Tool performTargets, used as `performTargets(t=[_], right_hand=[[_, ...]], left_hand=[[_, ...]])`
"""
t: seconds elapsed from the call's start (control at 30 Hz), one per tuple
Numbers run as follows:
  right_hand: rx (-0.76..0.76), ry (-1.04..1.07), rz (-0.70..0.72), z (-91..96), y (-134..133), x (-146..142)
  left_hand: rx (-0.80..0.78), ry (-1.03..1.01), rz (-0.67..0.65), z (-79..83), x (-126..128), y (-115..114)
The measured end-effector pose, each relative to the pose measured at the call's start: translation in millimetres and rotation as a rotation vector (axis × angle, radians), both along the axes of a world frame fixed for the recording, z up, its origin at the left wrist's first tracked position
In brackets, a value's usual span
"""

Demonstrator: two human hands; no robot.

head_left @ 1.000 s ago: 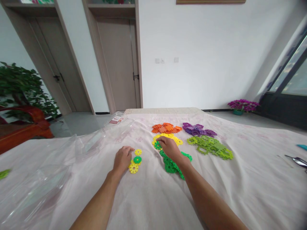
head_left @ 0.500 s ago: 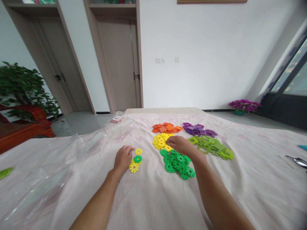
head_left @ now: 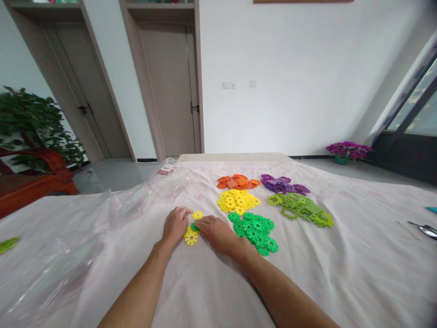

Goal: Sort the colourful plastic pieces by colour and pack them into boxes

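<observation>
In the head view, the right hand (head_left: pixel 215 231) reaches to the centre of the frame, its fingertips over a small green disc (head_left: pixel 194 226) among loose yellow discs (head_left: pixel 191 238); whether it pinches the disc, I cannot tell. The left hand (head_left: pixel 175 225), loosely curled, sits at that group's left edge, perhaps to steady it. Right of centre, the orange pile (head_left: pixel 237 182), purple pile (head_left: pixel 280 185), yellow pile (head_left: pixel 237 201), green pile (head_left: pixel 254 229) and lime pile (head_left: pixel 303 208) seem arranged to keep colours apart. Yellow and green nearly meet; the tablecloth (head_left: pixel 205 296) offers room at lower centre, while clear packaging (head_left: pixel 58 264) bounds the left.
</observation>
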State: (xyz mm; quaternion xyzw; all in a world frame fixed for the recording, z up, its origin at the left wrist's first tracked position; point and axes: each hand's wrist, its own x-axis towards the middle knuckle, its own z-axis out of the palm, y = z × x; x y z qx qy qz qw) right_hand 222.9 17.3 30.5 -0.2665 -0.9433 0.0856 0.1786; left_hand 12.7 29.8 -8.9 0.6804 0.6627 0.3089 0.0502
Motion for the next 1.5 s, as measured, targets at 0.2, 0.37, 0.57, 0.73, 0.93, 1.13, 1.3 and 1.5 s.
performTargets(t=[0.2, 0.37, 0.57, 0.73, 0.93, 1.13, 1.3, 1.5], right_hand=[[0.030, -0.083, -0.059, -4.1, 3, 1], [-0.029, -0.033, -0.141, 7.3, 5, 9], [-0.241, 0.043, -0.297, 45.4, 24, 49], [-0.322, -0.132, -0.376, 66.7, 36, 89], [-0.231, -0.158, -0.387, 51.0, 42, 91], [-0.330, -0.211, -0.308, 42.6, 40, 84], [-0.360, -0.280, -0.366, 48.9, 41, 90], [-0.207, -0.271, -0.396, 54.3, 32, 77]], left_hand=[[-0.017, 0.004, 0.015, 1.1, 1, 0], [-0.040, 0.002, 0.018, -0.5, 1, 1], [-0.009, -0.013, 0.003, -5.1, -1, 3], [-0.013, -0.014, 0.012, -2.9, 0, 2], [-0.010, -0.009, 0.008, -5.6, -1, 3], [-0.009, 0.000, 0.008, -6.5, 0, 3], [-0.027, 0.003, 0.019, -2.4, 1, 2], [-0.046, 0.029, -0.025, 2.3, 3, -1]])
